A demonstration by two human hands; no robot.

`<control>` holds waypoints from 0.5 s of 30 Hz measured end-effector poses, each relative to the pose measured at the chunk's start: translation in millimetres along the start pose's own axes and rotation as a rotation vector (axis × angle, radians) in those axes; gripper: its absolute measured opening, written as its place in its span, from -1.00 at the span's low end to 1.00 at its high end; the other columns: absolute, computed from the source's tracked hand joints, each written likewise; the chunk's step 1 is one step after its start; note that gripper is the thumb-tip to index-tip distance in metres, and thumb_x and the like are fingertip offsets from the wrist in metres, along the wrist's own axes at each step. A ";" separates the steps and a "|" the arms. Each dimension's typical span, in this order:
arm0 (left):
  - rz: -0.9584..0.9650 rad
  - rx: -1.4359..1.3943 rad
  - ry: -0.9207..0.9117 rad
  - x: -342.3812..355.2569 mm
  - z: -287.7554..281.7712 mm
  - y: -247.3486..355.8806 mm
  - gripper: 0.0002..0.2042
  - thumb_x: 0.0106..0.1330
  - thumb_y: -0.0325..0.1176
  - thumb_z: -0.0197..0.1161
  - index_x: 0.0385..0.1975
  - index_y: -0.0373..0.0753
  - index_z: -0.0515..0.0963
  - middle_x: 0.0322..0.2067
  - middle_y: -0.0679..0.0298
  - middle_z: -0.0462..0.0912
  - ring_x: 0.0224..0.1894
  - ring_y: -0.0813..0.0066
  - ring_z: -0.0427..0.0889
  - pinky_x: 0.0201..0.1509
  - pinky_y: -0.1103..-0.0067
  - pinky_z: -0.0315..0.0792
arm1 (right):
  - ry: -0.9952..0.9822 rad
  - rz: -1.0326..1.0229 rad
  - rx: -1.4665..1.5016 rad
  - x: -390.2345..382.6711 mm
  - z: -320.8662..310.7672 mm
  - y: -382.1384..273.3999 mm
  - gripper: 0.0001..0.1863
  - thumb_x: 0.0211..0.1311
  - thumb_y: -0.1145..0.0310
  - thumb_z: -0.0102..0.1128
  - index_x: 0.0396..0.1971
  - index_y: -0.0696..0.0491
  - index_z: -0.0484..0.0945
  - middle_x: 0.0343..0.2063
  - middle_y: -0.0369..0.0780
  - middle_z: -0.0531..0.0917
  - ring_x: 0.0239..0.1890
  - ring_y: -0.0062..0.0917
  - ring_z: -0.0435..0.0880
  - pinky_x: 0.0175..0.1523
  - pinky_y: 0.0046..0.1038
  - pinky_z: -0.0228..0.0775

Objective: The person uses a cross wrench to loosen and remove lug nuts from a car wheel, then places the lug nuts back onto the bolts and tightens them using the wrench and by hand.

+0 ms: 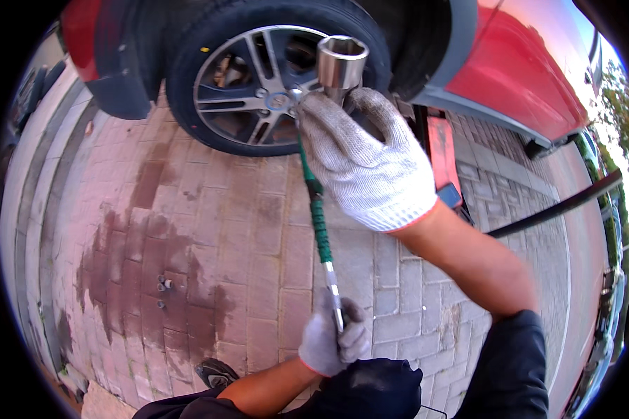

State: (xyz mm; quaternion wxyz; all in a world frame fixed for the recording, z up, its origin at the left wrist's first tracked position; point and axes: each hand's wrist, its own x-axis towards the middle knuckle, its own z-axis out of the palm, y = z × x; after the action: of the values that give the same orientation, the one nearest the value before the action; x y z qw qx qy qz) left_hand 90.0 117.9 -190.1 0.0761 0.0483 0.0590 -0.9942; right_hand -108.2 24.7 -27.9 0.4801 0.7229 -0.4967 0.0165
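My left hand (334, 335), in a grey-white knit glove, is wrapped around the lower chrome end of a long socket wrench (319, 227) with a green-wrapped handle. The wrench stands slanted in front of me, its upper end close to my other hand. My right hand (367, 157), in the same kind of glove, is closed around the base of a large chrome socket (342, 57), whose open end points up. Its fingers hide how socket and wrench join. Behind them is a car wheel (276, 87) with a silver spoked rim and black tyre.
A red car (524, 63) stands ahead, with a red floor jack (442, 150) beside the wheel and its black handle (555, 202) reaching right. Several lug nuts (163, 283) lie on the wet-stained brick paving (251, 230). Stone steps (31, 209) run along the left.
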 end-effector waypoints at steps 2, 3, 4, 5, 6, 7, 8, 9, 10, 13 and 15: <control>0.028 -0.011 -0.019 3.7 3.4 0.5 -0.29 0.37 0.38 -0.13 -0.18 -0.24 0.62 -0.75 0.37 0.25 -0.73 0.46 0.24 -0.61 0.53 0.18 | 0.018 0.416 0.275 -62.4 32.7 -2.0 -0.57 0.06 0.37 0.15 -0.01 0.15 0.58 0.13 -0.16 0.56 0.34 -0.28 0.36 0.34 -0.08 0.28; 0.044 -0.023 -0.066 11.6 17.7 -4.1 -0.28 0.36 0.38 -0.11 -0.16 -0.26 0.64 -0.72 0.35 0.29 -0.69 0.46 0.26 -0.60 0.54 0.19 | -0.024 0.709 0.327 -103.9 53.2 -17.1 -0.57 0.07 0.37 0.15 -0.02 0.14 0.59 0.12 -0.16 0.56 0.32 -0.28 0.37 0.33 -0.09 0.29; 0.004 -0.063 -0.049 14.7 10.4 -12.2 -0.29 0.37 0.36 -0.11 -0.15 -0.27 0.64 -0.71 0.35 0.29 -0.69 0.46 0.26 -0.61 0.54 0.18 | -0.207 1.092 0.396 -160.2 80.3 -66.4 -0.58 0.08 0.36 0.14 -0.02 0.14 0.59 0.11 -0.16 0.57 0.31 -0.29 0.38 0.32 -0.10 0.29; 0.069 -0.039 -0.019 12.1 -3.3 -9.4 -0.29 0.38 0.35 -0.11 -0.13 -0.28 0.63 -0.71 0.35 0.29 -0.69 0.47 0.26 -0.61 0.54 0.18 | -0.549 1.296 0.647 -184.4 110.6 -152.2 -0.59 0.09 0.35 0.14 -0.02 0.13 0.60 0.10 -0.16 0.57 0.29 -0.29 0.39 0.31 -0.11 0.30; 0.103 -0.028 0.010 7.7 -14.8 1.3 -0.30 0.39 0.33 -0.11 -0.12 -0.28 0.63 -0.71 0.35 0.28 -0.69 0.47 0.26 -0.61 0.54 0.17 | -0.935 1.232 1.001 -199.1 119.7 -231.7 -0.59 0.10 0.35 0.13 -0.03 0.13 0.60 0.09 -0.16 0.58 0.28 -0.29 0.40 0.30 -0.11 0.30; 0.108 0.021 -0.054 11.4 -22.5 1.6 -0.33 0.42 0.29 -0.11 -0.13 -0.27 0.64 -0.72 0.36 0.26 -0.71 0.48 0.23 -0.64 0.54 0.14 | -1.176 1.046 1.377 -218.7 108.7 -284.6 -0.60 0.11 0.34 0.13 -0.03 0.12 0.60 0.08 -0.16 0.59 0.26 -0.30 0.41 0.29 -0.12 0.31; 0.101 0.025 -0.061 23.3 -23.8 -3.2 -0.34 0.43 0.29 -0.12 -0.13 -0.27 0.64 -0.72 0.36 0.26 -0.73 0.48 0.21 -0.65 0.54 0.13 | -1.258 0.906 1.674 -228.3 91.0 -315.5 -0.61 0.12 0.33 0.12 -0.04 0.12 0.61 0.07 -0.16 0.59 0.25 -0.30 0.42 0.28 -0.13 0.32; 0.098 0.025 -0.049 30.7 -22.2 -6.7 -0.34 0.44 0.28 -0.13 -0.13 -0.27 0.64 -0.73 0.36 0.25 -0.74 0.48 0.19 -0.66 0.54 0.11 | -1.261 0.828 1.868 -230.0 79.8 -330.9 -0.61 0.13 0.32 0.12 -0.04 0.11 0.61 0.07 -0.16 0.60 0.23 -0.30 0.43 0.27 -0.14 0.32; 0.098 0.022 -0.001 21.5 -23.4 -9.8 -0.34 0.44 0.27 -0.14 -0.13 -0.27 0.64 -0.73 0.36 0.25 -0.76 0.48 0.17 -0.67 0.53 0.10 | -1.231 0.792 2.004 -225.4 74.6 -342.9 -0.62 0.14 0.32 0.11 -0.04 0.11 0.62 0.06 -0.16 0.60 0.22 -0.31 0.44 0.26 -0.15 0.33; 0.115 0.142 0.061 17.3 -13.7 -0.7 -0.33 0.44 0.31 -0.19 -0.19 -0.21 0.65 -0.77 0.36 0.22 -0.81 0.47 0.13 -0.72 0.49 0.05 | -1.157 0.752 2.120 -210.7 76.3 -343.8 -0.63 0.17 0.30 0.10 -0.05 0.09 0.63 0.03 -0.16 0.62 0.17 -0.32 0.48 0.23 -0.18 0.35; 0.138 0.241 0.141 17.4 -10.6 -2.1 -0.33 0.43 0.33 -0.21 -0.31 -0.17 0.63 -0.82 0.36 0.18 -0.84 0.46 0.14 -0.75 0.48 0.02 | -1.128 0.766 2.157 -212.8 70.8 -345.6 -0.64 0.19 0.28 0.08 -0.06 0.09 0.64 0.01 -0.16 0.63 0.14 -0.32 0.50 0.21 -0.20 0.36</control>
State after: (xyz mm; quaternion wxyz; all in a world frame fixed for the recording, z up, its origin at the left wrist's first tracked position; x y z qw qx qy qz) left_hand 73.5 118.8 -202.2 0.1336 0.1306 -0.0588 -0.9806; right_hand 5.7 139.5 -406.9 -0.6598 0.4627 -0.5419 0.2387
